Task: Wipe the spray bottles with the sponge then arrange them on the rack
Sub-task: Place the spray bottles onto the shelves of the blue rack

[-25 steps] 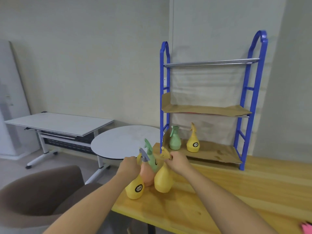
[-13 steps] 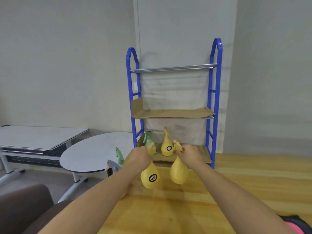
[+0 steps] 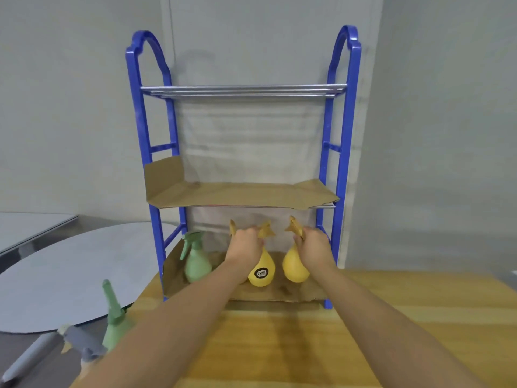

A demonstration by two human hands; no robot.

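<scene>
A blue rack (image 3: 341,169) with cardboard-lined shelves stands on the wooden table (image 3: 307,337). My left hand (image 3: 244,245) grips the neck of a yellow spray bottle with a black label (image 3: 261,271) over the bottom shelf. My right hand (image 3: 314,246) grips the neck of a plain yellow spray bottle (image 3: 293,267) beside it. A green spray bottle (image 3: 195,261) stands at the shelf's left. Another yellow bottle's nozzle (image 3: 232,226) shows behind my left hand. Left of my left arm, a green bottle (image 3: 114,320) and a grey-topped one (image 3: 84,345) stand at the table's edge. No sponge is visible.
A round grey table (image 3: 70,275) sits lower at the left, with a flat grey desk (image 3: 28,222) behind it. The rack's middle cardboard shelf (image 3: 240,194) and top metal rails (image 3: 243,89) hold nothing. A grey wall stands behind.
Both hands carried the two yellow bottles forward from the table's left edge into the rack's bottom shelf. The view has closed in on the rack.
</scene>
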